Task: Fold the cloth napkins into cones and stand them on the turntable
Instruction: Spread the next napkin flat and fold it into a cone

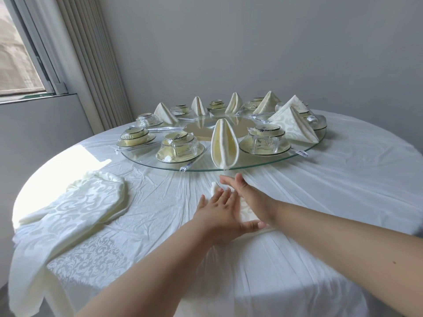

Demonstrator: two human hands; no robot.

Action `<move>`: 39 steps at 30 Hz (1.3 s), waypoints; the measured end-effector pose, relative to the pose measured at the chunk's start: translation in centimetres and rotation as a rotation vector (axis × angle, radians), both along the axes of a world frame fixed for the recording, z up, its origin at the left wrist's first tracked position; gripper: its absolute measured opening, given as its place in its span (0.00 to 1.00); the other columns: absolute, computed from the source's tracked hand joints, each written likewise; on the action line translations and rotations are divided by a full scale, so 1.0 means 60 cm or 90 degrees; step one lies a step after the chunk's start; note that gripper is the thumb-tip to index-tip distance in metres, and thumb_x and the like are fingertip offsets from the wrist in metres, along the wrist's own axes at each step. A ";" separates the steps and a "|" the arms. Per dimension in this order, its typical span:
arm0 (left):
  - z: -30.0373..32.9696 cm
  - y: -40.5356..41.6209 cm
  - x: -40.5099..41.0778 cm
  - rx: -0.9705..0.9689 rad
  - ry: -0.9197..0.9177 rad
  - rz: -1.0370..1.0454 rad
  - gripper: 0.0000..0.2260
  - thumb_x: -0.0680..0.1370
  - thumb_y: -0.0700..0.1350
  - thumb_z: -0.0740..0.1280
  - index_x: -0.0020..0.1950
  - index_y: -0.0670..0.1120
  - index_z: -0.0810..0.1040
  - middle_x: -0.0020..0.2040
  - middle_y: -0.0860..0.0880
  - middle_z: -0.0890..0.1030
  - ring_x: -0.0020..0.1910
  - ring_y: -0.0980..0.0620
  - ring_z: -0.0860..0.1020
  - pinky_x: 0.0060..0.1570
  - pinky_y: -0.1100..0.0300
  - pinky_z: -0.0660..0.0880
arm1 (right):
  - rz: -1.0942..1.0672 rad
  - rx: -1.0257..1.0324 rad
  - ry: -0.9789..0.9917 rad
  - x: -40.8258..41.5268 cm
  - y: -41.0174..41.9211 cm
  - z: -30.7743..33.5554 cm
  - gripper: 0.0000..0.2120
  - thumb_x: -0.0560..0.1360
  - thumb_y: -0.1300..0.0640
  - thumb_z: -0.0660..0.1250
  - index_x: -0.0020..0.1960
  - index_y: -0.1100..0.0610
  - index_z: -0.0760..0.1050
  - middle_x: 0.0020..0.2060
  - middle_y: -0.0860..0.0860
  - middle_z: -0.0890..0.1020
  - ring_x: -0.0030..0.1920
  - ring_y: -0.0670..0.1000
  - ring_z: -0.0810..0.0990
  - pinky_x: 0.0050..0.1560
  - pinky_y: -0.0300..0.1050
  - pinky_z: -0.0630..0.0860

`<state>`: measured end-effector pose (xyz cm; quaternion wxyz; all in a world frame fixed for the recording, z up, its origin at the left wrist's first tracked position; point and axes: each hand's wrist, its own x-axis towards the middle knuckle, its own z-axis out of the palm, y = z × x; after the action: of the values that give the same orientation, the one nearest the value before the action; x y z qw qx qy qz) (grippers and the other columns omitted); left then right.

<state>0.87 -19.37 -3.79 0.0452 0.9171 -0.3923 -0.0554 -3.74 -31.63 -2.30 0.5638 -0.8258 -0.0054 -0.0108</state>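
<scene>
There is one camera, worn on the person's head. It looks forward and down, toward twelve o'clock. The table [343, 179] is close.

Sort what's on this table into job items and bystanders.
Job: napkin under the hands, left hand, right hand, stack of unfolded napkins, standing folded napkin, glass turntable.
Bystanders: wrapped crockery sets, window, curtain.

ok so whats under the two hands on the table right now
A cream patterned napkin lies flat on the tablecloth under the left hand and right hand. Only slivers show; its fold is covered.
</scene>
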 end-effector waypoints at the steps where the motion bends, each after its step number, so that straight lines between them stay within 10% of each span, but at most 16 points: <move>1: 0.001 0.000 0.000 0.010 0.003 0.004 0.49 0.67 0.78 0.49 0.78 0.52 0.39 0.79 0.51 0.41 0.77 0.52 0.38 0.73 0.40 0.39 | 0.016 0.006 -0.001 -0.007 -0.009 -0.001 0.52 0.59 0.17 0.44 0.74 0.46 0.60 0.68 0.34 0.66 0.67 0.31 0.62 0.63 0.29 0.56; 14: 0.011 0.005 -0.007 0.022 0.039 0.034 0.49 0.69 0.76 0.50 0.79 0.47 0.39 0.79 0.51 0.40 0.76 0.55 0.37 0.74 0.46 0.38 | 0.068 -0.159 0.071 -0.082 -0.054 -0.009 0.55 0.56 0.15 0.41 0.77 0.41 0.51 0.73 0.31 0.53 0.72 0.31 0.52 0.69 0.33 0.49; 22: 0.005 0.019 0.034 0.001 0.020 0.034 0.32 0.80 0.64 0.45 0.79 0.49 0.44 0.79 0.53 0.44 0.77 0.57 0.40 0.75 0.51 0.38 | 0.140 -0.499 0.036 -0.105 -0.069 -0.012 0.57 0.55 0.18 0.25 0.78 0.46 0.43 0.75 0.35 0.42 0.70 0.29 0.36 0.69 0.28 0.36; 32: 0.003 0.014 0.078 0.028 0.010 0.074 0.27 0.82 0.58 0.43 0.79 0.50 0.45 0.79 0.53 0.45 0.77 0.57 0.42 0.75 0.48 0.39 | 0.193 -0.733 0.024 -0.123 -0.060 -0.006 0.27 0.62 0.25 0.26 0.61 0.21 0.30 0.72 0.38 0.30 0.71 0.39 0.27 0.72 0.39 0.32; 39: -0.001 0.014 0.081 -0.007 -0.012 0.095 0.25 0.83 0.56 0.43 0.79 0.50 0.48 0.79 0.54 0.48 0.77 0.56 0.45 0.75 0.47 0.40 | 0.189 -0.777 -0.002 -0.129 -0.055 -0.009 0.33 0.64 0.26 0.28 0.69 0.27 0.33 0.75 0.40 0.33 0.71 0.39 0.27 0.72 0.43 0.29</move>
<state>5.72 -18.52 -3.84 0.0504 0.9439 -0.3238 -0.0410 -11.48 -34.92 -2.81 -0.0135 -0.9894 -0.1257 0.0715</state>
